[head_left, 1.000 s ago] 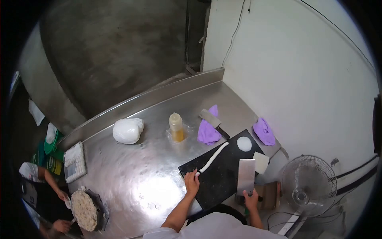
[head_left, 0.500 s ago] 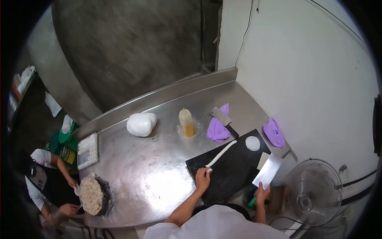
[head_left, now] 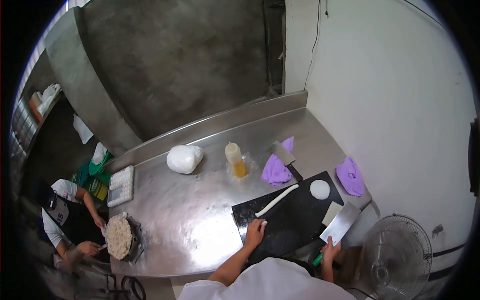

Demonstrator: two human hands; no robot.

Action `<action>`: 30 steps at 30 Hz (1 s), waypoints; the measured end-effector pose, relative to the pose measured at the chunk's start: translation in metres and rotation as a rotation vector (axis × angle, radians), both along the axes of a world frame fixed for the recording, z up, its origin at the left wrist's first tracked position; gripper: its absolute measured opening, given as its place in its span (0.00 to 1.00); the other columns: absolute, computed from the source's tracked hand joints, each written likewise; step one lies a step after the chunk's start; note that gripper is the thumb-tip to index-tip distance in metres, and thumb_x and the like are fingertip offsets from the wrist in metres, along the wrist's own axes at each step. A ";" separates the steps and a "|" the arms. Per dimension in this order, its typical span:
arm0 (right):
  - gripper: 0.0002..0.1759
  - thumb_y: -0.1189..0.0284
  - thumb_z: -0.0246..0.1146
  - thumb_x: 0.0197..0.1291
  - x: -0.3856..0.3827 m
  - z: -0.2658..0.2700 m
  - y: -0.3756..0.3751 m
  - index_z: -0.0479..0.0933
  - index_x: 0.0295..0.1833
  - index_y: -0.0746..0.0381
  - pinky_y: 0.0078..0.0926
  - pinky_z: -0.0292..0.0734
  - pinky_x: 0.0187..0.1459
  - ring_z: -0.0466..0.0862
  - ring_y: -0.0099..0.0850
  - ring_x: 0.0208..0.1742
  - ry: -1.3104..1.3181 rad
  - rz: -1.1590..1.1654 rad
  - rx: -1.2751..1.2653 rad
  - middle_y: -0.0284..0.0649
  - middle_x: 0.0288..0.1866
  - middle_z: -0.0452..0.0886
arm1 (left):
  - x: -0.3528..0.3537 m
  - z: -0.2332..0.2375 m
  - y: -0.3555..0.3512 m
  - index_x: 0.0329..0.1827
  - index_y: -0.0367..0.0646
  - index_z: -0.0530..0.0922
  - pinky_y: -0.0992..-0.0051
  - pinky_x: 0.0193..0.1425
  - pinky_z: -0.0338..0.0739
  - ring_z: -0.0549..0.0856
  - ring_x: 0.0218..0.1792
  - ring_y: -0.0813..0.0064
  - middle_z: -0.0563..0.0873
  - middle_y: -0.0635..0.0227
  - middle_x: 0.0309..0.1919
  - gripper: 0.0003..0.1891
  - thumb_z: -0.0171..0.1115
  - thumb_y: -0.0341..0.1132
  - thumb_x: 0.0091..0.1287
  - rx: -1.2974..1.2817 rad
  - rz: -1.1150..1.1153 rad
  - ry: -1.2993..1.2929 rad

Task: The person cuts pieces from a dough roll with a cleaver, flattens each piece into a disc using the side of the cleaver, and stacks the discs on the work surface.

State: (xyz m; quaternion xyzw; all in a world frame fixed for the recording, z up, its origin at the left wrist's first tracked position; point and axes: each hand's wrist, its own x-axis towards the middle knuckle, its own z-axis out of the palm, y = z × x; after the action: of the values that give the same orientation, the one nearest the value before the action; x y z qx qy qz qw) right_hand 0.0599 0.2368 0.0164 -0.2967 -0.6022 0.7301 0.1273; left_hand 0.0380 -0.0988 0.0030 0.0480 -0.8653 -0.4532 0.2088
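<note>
A: Head view. Left hand (head_left: 255, 233) pinches a dough piece (head_left: 263, 223) at the cutting board's (head_left: 300, 225) near-left edge. The dough rope (head_left: 276, 200) lies just beyond it.

B: Right hand (head_left: 330, 248) is closed round the cleaver (head_left: 341, 223) handle, at the counter's (head_left: 200, 210) near-right corner. The rope is probably soft and stretchy, so lift it near an end.

A steel table (head_left: 200, 220) fills the corner between grey concrete wall (head_left: 175, 65) and white wall (head_left: 390, 90), fan (head_left: 397, 252) alongside.
</note>
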 end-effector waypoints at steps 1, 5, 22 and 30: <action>0.18 0.68 0.66 0.72 -0.003 -0.001 0.003 0.71 0.60 0.59 0.23 0.62 0.13 0.63 0.20 0.12 0.006 0.008 -0.003 0.30 0.19 0.65 | 0.000 0.001 0.001 0.45 0.41 0.85 0.60 0.43 0.79 0.86 0.36 0.54 0.85 0.58 0.36 0.07 0.70 0.31 0.68 -0.028 0.002 -0.004; 0.18 0.66 0.66 0.72 -0.016 -0.011 0.009 0.71 0.60 0.59 0.23 0.61 0.13 0.63 0.20 0.12 -0.019 0.031 -0.026 0.29 0.19 0.65 | -0.005 0.002 0.001 0.45 0.41 0.84 0.59 0.45 0.79 0.86 0.38 0.52 0.85 0.58 0.37 0.06 0.70 0.31 0.68 -0.105 -0.004 0.018; 0.14 0.70 0.65 0.72 -0.027 -0.009 0.008 0.73 0.57 0.64 0.23 0.62 0.13 0.66 0.20 0.13 -0.039 0.155 0.020 0.32 0.20 0.68 | -0.007 0.003 0.003 0.48 0.42 0.83 0.56 0.51 0.77 0.84 0.44 0.50 0.84 0.58 0.41 0.07 0.67 0.32 0.70 -0.235 0.030 -0.015; 0.14 0.68 0.65 0.72 -0.021 -0.012 0.013 0.72 0.56 0.61 0.24 0.64 0.14 0.65 0.20 0.13 -0.067 0.170 -0.036 0.31 0.20 0.67 | -0.013 0.004 0.010 0.48 0.43 0.82 0.57 0.53 0.76 0.81 0.48 0.52 0.82 0.58 0.45 0.08 0.68 0.31 0.67 -0.334 0.149 0.022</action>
State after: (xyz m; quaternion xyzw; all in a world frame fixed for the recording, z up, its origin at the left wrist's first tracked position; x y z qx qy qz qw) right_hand 0.0387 0.2494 0.0041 -0.2712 -0.6158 0.7387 0.0391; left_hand 0.0252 -0.0886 0.0070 0.0718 -0.9202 -0.2869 0.2565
